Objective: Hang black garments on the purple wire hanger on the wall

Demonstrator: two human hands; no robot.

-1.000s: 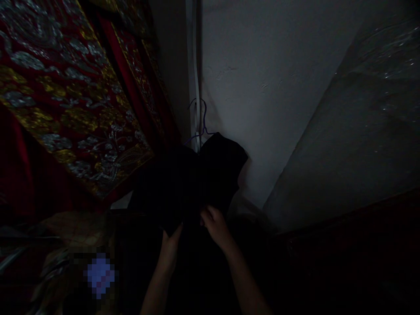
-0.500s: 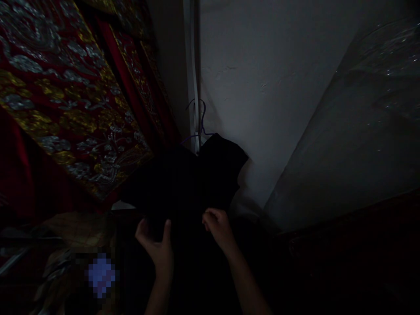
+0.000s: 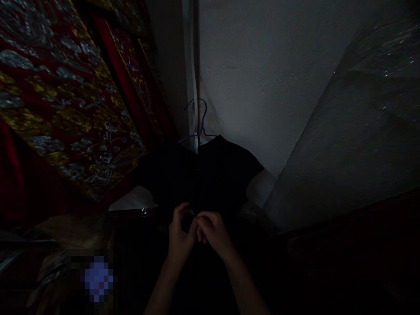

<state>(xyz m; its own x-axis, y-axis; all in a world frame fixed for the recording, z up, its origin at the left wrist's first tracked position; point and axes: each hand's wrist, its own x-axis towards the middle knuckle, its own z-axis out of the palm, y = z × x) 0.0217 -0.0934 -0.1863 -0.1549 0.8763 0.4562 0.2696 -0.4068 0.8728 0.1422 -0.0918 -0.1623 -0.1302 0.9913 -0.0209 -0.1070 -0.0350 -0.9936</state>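
Note:
A black short-sleeved garment hangs on a thin purple hanger. My left hand and my right hand meet at its lower front middle. The left fingers curl round, with the thumb tip against the right fingertips and the index tip close by. My right hand is closed in a pinch on the dark cloth. The scene is so dark that the exact spot held between the fingertips is hidden.
Left hangs a red cloth with gold and silver embroidery. The hanger hooks by a pale vertical strip at the wall. A clear plastic sheet covers the right side. A blurred-out bluish patch lies lower left.
My left hand let go of the cloth, opened to the left, then came right to meet my right hand. My right hand stayed pinched. The garment's right shoulder has spread farther right.

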